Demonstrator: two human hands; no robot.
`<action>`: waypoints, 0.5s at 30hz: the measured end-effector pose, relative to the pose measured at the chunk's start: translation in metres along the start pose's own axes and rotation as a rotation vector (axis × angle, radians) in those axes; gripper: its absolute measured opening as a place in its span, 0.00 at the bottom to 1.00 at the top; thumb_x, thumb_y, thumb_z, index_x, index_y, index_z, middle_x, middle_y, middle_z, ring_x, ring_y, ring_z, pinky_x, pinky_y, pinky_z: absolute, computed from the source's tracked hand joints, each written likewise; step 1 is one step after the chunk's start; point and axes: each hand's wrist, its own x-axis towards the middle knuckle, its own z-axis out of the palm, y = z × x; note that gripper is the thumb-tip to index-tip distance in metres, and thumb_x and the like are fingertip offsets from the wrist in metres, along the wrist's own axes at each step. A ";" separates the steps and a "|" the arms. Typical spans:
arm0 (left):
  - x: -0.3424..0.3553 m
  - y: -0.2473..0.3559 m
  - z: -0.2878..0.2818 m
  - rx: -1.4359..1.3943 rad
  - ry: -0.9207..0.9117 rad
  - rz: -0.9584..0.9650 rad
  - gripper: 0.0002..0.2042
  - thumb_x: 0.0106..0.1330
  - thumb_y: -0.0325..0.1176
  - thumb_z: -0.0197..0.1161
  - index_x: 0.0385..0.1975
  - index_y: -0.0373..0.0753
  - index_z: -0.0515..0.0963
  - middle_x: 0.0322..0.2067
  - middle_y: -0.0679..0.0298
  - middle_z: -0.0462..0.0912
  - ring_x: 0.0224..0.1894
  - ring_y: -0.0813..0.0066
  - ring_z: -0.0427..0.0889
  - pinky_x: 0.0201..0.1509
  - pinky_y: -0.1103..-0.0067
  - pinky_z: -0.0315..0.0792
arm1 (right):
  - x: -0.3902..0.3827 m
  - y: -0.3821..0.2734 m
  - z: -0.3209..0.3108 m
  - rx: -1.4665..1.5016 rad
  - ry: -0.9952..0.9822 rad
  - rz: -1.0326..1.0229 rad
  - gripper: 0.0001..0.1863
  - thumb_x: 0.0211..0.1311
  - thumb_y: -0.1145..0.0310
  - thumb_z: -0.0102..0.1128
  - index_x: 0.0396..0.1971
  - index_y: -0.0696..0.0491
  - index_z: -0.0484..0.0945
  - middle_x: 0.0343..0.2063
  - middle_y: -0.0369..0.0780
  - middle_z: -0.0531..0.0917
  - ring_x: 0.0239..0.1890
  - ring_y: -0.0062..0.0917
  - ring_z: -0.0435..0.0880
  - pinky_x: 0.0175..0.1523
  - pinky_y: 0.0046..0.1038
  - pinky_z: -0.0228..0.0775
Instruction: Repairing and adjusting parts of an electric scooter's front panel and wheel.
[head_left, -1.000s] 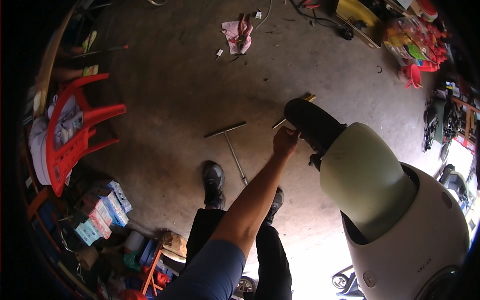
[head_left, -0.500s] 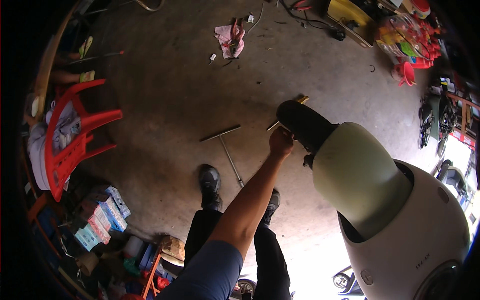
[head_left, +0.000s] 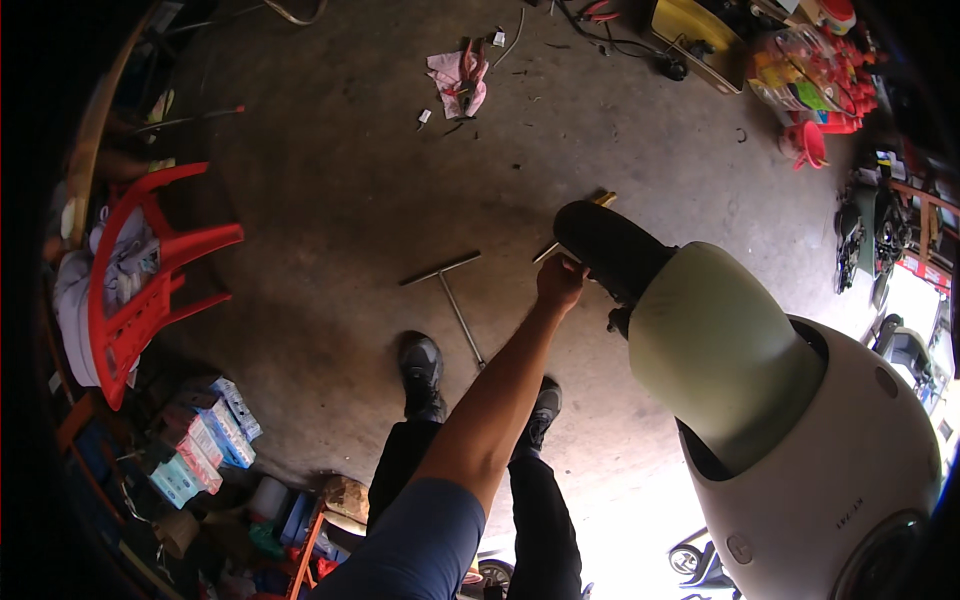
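My left hand (head_left: pixel 561 283) reaches across from the lower left to the near side of a black scooter tyre (head_left: pixel 605 235). Its fingers are curled closed beside the wheel; what they grip, if anything, is hidden. A pale green front mudguard (head_left: pixel 715 350) covers the tyre's rear part, below the scooter's white front body (head_left: pixel 820 480). Partly under the tyre lies a brass-coloured rod (head_left: pixel 546 252), close to my hand. On the floor left of my forearm rests a metal T-handle wrench (head_left: pixel 455 300). My right hand does not show.
A red plastic chair (head_left: pixel 165 270) holding grey cloth stands at the left. Several boxes (head_left: pixel 210 435) are stacked below it. Pliers lie on a pink cloth (head_left: pixel 470 85) farther off. A yellow bin (head_left: pixel 700 40) and red bottles (head_left: pixel 845 100) stand at the far right.
My left hand stays closed at the wheel, with hardly any shift. At the far left, another person's sandalled feet have moved and look blurred.
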 end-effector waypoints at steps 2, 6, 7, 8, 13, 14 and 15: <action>0.003 -0.008 -0.013 -0.101 0.053 0.130 0.12 0.59 0.40 0.65 0.32 0.38 0.76 0.31 0.56 0.82 0.36 0.58 0.81 0.41 0.70 0.74 | -0.009 0.002 0.010 -0.026 -0.016 -0.018 0.16 0.64 0.65 0.47 0.44 0.58 0.78 0.34 0.43 0.83 0.40 0.31 0.83 0.45 0.30 0.75; -0.042 0.001 -0.030 0.042 0.121 0.193 0.13 0.63 0.43 0.58 0.32 0.37 0.75 0.33 0.52 0.81 0.40 0.52 0.80 0.43 0.65 0.73 | -0.048 0.002 0.028 -0.042 0.014 -0.004 0.16 0.64 0.65 0.46 0.44 0.58 0.78 0.34 0.43 0.83 0.41 0.31 0.83 0.46 0.30 0.75; -0.062 -0.004 -0.040 0.084 0.067 0.195 0.14 0.64 0.44 0.56 0.32 0.37 0.75 0.34 0.51 0.80 0.41 0.51 0.79 0.44 0.64 0.72 | -0.058 -0.004 0.033 -0.035 0.033 -0.007 0.16 0.64 0.65 0.46 0.44 0.58 0.78 0.34 0.43 0.83 0.41 0.31 0.83 0.46 0.30 0.75; -0.082 -0.014 -0.057 0.202 0.051 0.219 0.15 0.64 0.44 0.57 0.34 0.37 0.74 0.31 0.51 0.79 0.39 0.51 0.79 0.43 0.63 0.72 | -0.066 -0.012 0.040 -0.024 0.054 -0.020 0.16 0.64 0.65 0.46 0.45 0.58 0.78 0.34 0.43 0.83 0.41 0.31 0.83 0.46 0.29 0.75; -0.208 -0.035 -0.172 0.481 -0.235 0.242 0.16 0.64 0.45 0.54 0.30 0.36 0.73 0.30 0.47 0.78 0.35 0.46 0.77 0.37 0.62 0.70 | -0.099 -0.048 0.089 0.062 0.189 -0.094 0.17 0.65 0.64 0.46 0.45 0.57 0.78 0.35 0.43 0.83 0.42 0.31 0.83 0.46 0.29 0.75; -0.242 -0.010 -0.175 0.405 -0.214 0.288 0.16 0.65 0.45 0.52 0.28 0.36 0.74 0.32 0.46 0.78 0.37 0.44 0.77 0.38 0.60 0.71 | -0.109 -0.046 0.100 0.094 0.239 -0.067 0.17 0.65 0.64 0.46 0.45 0.57 0.78 0.35 0.43 0.83 0.42 0.31 0.83 0.46 0.29 0.75; -0.257 -0.045 -0.244 0.513 -0.176 0.222 0.16 0.65 0.45 0.51 0.27 0.37 0.75 0.33 0.46 0.78 0.38 0.45 0.77 0.39 0.59 0.71 | -0.107 -0.069 0.112 0.103 0.233 -0.162 0.17 0.65 0.64 0.46 0.45 0.57 0.78 0.35 0.43 0.83 0.43 0.31 0.83 0.46 0.29 0.75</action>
